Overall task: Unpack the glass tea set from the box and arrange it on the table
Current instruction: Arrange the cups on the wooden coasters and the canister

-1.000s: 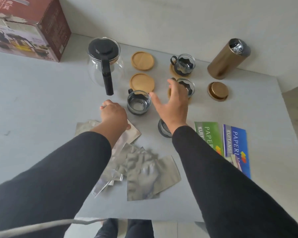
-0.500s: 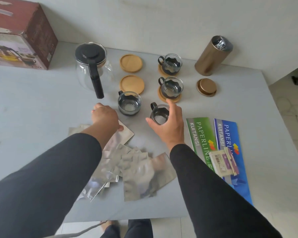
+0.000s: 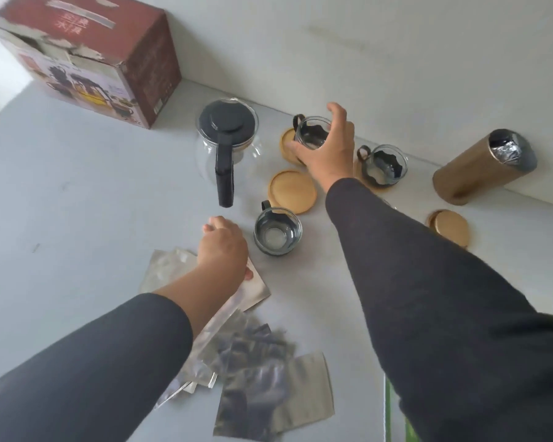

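While the cup is over the far coaster: the right hand [image 3: 328,148] grips a glass cup [image 3: 312,134] from the side, thumb and fingers curled round its wall, above or just on the far wooden coaster [image 3: 289,148]; I cannot tell whether the base has touched down.
Left hand: the left hand [image 3: 224,250] lies knuckles up on the silver foil bags [image 3: 205,282], fingers curled under; whether it pinches one is hidden.
Risk, off-centre landing: in my judgement the cup could come down on the coaster's edge and tip when let go, since the hand hides the base.
Risk, neighbours: the glass teapot [image 3: 227,148] stands just beside on the left and another cup [image 3: 383,165] near on the right, so a wide withdrawal could knock either.
Risk, sleeve: the reaching forearm passes above things on the counter and could drag them.
Still to place: one cup [image 3: 276,231] sits on bare counter beside an empty coaster [image 3: 292,191].
Surface: a pale grey counter [image 3: 77,202], smooth, set against a white wall.
Room: the red box [image 3: 87,59] stands at the far left corner; a gold canister [image 3: 479,167] and its lid [image 3: 449,226] stand to the right.
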Demonstrator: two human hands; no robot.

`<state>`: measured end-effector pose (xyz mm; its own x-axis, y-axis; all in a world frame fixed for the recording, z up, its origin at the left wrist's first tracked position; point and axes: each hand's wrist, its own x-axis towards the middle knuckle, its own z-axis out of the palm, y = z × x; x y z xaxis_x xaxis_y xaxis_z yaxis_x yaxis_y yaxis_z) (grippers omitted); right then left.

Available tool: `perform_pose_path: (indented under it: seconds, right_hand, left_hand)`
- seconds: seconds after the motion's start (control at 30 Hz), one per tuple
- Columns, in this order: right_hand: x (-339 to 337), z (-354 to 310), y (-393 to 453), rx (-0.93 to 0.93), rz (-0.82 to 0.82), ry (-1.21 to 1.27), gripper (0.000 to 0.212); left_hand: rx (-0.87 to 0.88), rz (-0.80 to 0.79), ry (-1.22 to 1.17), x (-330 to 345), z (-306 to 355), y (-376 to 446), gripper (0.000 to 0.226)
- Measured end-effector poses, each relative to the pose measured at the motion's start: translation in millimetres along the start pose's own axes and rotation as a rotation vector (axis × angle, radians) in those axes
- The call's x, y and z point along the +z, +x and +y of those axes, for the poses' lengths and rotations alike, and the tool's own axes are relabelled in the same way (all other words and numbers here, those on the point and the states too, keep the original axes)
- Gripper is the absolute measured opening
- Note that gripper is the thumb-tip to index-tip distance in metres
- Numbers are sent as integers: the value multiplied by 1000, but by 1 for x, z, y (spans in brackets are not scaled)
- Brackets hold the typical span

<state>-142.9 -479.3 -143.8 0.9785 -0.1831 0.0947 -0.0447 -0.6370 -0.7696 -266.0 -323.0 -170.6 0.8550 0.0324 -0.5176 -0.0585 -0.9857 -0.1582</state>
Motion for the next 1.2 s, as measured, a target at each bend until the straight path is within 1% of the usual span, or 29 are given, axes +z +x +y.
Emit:
perform_pose_path:
  seconds: [0.17, 0.27, 0.37, 0.53, 0.63, 0.7, 0.8, 0.87, 0.93, 1.07, 1.2]
  right_hand:
    - [24, 6, 39, -24, -92, -16, 89]
    - [31, 14, 47, -28, -123, -31, 90]
    - [35, 22, 48, -32, -141, -44, 91]
    - [36, 26, 52, -38, -143, -67, 97]
    - [32, 23, 45, -86, -65, -152, 98]
    - [27, 19, 32, -114, 4, -156, 91]
    - [20, 13, -2, -146, 113, -48, 81]
    - [17, 11, -35, -159, 170, 9, 79]
    - [18, 11, -72, -165, 179, 8, 80]
    - [31, 21, -134, -152, 139, -67, 87]
    - [40, 27, -158, -100, 114, -79, 93]
  left_hand:
    - [-18, -8, -18, 4, 1, 5, 105]
    - [-33, -18, -35, 6, 0, 7, 113]
    - [-29, -21, -37, 7, 0, 7, 114]
    - [-28, -18, -39, 7, -1, 7, 114]
    - [-22, -12, 8, 7, -1, 6, 114]
    - [-17, -15, 28, 6, -2, 6, 113]
    - [-14, -18, 28, 4, -2, 4, 111]
    - [-13, -16, 15, 3, -2, 2, 110]
    - [-8, -7, 17, 2, -2, 0, 107]
    - [-9, 24, -10, 2, -4, -1, 97]
    - [-16, 41, -56, 5, -6, -2, 95]
